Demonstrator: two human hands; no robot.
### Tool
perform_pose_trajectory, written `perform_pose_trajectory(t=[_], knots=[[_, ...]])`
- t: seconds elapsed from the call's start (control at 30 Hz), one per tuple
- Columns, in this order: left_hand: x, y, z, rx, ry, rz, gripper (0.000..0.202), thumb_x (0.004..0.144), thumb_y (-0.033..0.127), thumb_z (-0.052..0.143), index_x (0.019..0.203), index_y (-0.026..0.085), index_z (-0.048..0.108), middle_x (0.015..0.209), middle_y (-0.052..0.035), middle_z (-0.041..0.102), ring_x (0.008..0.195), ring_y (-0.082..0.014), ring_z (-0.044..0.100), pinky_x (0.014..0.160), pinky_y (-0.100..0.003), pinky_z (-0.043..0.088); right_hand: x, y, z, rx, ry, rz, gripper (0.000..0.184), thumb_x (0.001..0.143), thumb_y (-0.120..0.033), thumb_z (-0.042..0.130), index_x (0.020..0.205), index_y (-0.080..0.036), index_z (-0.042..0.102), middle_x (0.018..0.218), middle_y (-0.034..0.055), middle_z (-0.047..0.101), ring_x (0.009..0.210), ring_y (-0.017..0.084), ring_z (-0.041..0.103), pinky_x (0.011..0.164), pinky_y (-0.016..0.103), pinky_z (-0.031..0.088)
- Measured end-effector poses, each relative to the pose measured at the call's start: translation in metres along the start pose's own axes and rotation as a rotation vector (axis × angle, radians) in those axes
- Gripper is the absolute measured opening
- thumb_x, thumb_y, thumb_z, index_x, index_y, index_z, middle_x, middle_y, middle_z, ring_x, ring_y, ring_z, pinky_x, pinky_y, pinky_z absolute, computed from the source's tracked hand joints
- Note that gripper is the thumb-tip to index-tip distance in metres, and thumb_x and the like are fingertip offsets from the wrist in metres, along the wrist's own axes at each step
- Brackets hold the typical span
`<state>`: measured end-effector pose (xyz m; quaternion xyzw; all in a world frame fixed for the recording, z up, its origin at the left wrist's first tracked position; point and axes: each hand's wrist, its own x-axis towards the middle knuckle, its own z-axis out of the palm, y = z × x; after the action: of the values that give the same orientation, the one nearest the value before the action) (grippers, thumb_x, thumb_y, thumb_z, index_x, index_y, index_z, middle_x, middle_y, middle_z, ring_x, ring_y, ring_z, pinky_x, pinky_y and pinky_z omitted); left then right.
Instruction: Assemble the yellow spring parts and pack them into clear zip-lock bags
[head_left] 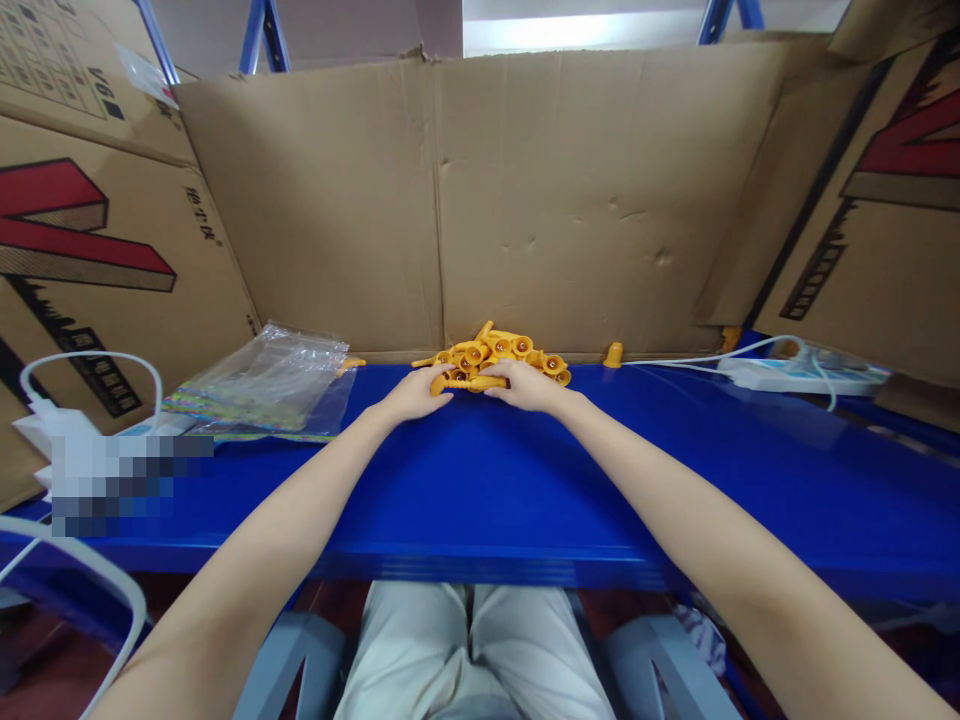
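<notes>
A heap of yellow-orange plastic pieces with flared, cup-like ends (517, 346) lies at the back of the blue table, against the cardboard. In front of the heap, one long yellow plastic piece (471, 384) stretches sideways between my hands. My left hand (417, 394) has thumb and fingers closed about its rounded left end. At the other end, my right hand (529, 386) pinches the piece between thumb and fingers. Part of the heap behind is covered by my fingers.
Clear plastic bags (270, 375) lie to the left, near a white charger with a cable (67, 440). A lone yellow cup-shaped piece (613, 355) stands right of the heap. Farther right is a white power strip (802, 375). Cardboard walls (600, 200) enclose the blue tabletop (517, 490).
</notes>
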<state>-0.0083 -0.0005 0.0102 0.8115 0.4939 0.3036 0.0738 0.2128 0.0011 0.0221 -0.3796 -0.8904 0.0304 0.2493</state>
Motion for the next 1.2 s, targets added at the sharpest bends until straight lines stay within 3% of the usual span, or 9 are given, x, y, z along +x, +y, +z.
perform_pose_trajectory(t=[0.1,0.23,0.43,0.63,0.77,0.87,1.03,1.2], knots=[[0.0,-0.004,-0.003,0.161,0.033,0.076,0.045,0.07,0.021,0.059,0.115,0.02,0.059,0.112,-0.0069,0.064,0.101,-0.0235,0.06,0.088,-0.034,0.044,0.0,0.0,0.001,0.072,-0.007,-0.003,0.032,0.079,-0.02,0.061,0.11,-0.017,0.065,0.111,0.0091,0.065,0.104,0.022,0.059,0.094,0.035,0.043],[0.0,-0.004,-0.005,0.189,0.036,0.072,0.029,0.071,0.019,0.052,0.098,0.022,0.062,0.092,-0.0025,0.067,0.082,-0.0195,0.062,0.076,-0.029,0.045,0.001,0.001,0.001,0.156,-0.059,0.006,0.035,0.08,-0.021,0.059,0.114,-0.017,0.063,0.111,0.0084,0.066,0.099,0.021,0.061,0.09,0.034,0.046],[-0.003,0.007,-0.004,0.232,0.017,-0.016,0.022,0.071,0.022,0.052,0.091,0.023,0.061,0.083,-0.0017,0.067,0.073,-0.0196,0.062,0.068,-0.028,0.043,-0.001,0.0,-0.004,0.227,-0.112,0.036,0.032,0.081,-0.023,0.058,0.113,-0.016,0.064,0.107,0.0073,0.067,0.094,0.019,0.062,0.087,0.032,0.047],[-0.003,0.013,-0.007,0.288,0.041,0.004,0.022,0.072,0.022,0.051,0.092,0.024,0.06,0.085,-0.0014,0.067,0.076,-0.0202,0.062,0.066,-0.027,0.04,-0.001,0.002,-0.004,0.495,-0.179,0.2,0.035,0.083,-0.032,0.056,0.114,-0.016,0.06,0.084,0.0038,0.067,0.061,0.01,0.058,0.061,0.024,0.05],[-0.001,0.007,-0.007,0.239,0.044,0.0,0.02,0.072,0.02,0.051,0.09,0.023,0.058,0.086,-0.0008,0.066,0.076,-0.0188,0.06,0.066,-0.026,0.04,0.0,0.012,-0.001,0.717,-0.145,0.248,0.046,0.074,-0.023,0.067,0.117,-0.016,0.052,0.076,0.0007,0.062,0.057,0.008,0.057,0.055,0.021,0.049],[0.0,0.001,-0.006,0.228,0.04,-0.011,0.017,0.071,0.022,0.052,0.088,0.021,0.057,0.083,-0.0014,0.066,0.075,-0.0188,0.059,0.064,-0.026,0.039,0.0,0.017,-0.001,0.852,-0.133,0.289,0.044,0.07,-0.015,0.07,0.11,-0.016,0.051,0.075,0.0002,0.063,0.061,0.01,0.062,0.06,0.022,0.052],[0.0,-0.002,-0.003,0.234,0.037,-0.006,0.015,0.071,0.023,0.053,0.086,0.02,0.056,0.079,-0.0021,0.065,0.071,-0.0191,0.058,0.061,-0.026,0.036,-0.003,0.014,-0.006,0.922,-0.184,0.334,0.016,0.079,-0.023,0.065,0.09,-0.013,0.059,0.079,0.0065,0.069,0.056,0.01,0.064,0.061,0.022,0.053],[-0.001,-0.001,-0.001,0.204,0.039,0.018,0.015,0.07,0.023,0.052,0.085,0.021,0.055,0.078,-0.0013,0.063,0.068,-0.0179,0.056,0.06,-0.026,0.036,-0.004,0.011,-0.005,1.039,-0.246,0.437,0.032,0.09,-0.038,0.047,0.08,-0.01,0.058,0.074,0.0129,0.07,0.047,0.011,0.062,0.052,0.023,0.053]])
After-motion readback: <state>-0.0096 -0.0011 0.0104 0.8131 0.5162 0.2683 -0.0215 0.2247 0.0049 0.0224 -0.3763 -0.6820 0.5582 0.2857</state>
